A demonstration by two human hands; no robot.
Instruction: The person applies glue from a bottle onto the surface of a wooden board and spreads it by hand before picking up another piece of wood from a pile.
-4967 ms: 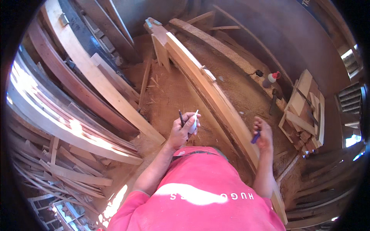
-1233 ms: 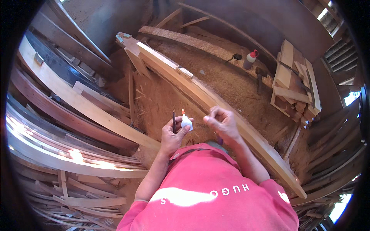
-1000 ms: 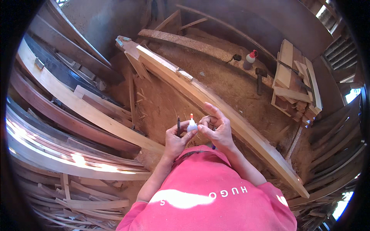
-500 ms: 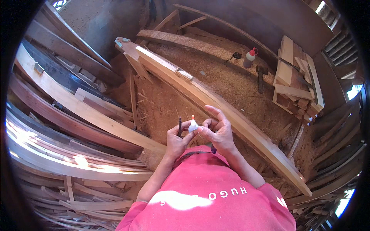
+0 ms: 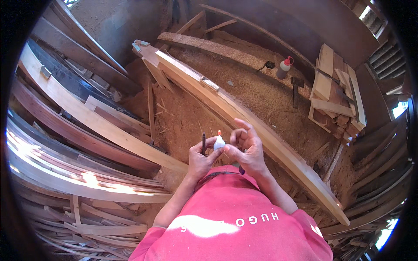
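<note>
In front of my body, my left hand (image 5: 201, 159) is closed on a small white bottle (image 5: 219, 143) with a narrow orange tip pointing up. A thin dark stick like a pencil (image 5: 203, 144) stands upright among the same hand's fingers. My right hand (image 5: 248, 150) is just to the right, its thumb close to or touching the bottle's side. Its other fingers are curved and spread apart. Below the right palm shows the end of a small dark purple thing (image 5: 241, 169); whether that hand holds it, I cannot tell.
Beyond my hands a long timber beam (image 5: 244, 114) runs diagonally. Past it lie a red-capped bottle (image 5: 283, 68), a mallet (image 5: 296, 92) and a curved plank (image 5: 209, 48). Stacked boards (image 5: 324, 85) stand at right. Long curved planks (image 5: 87, 111) fill the left side.
The right hand's fingers have spread and drawn slightly away from the white bottle. My left hand keeps its hold, with the orange tip still up. The view has shifted slightly.
</note>
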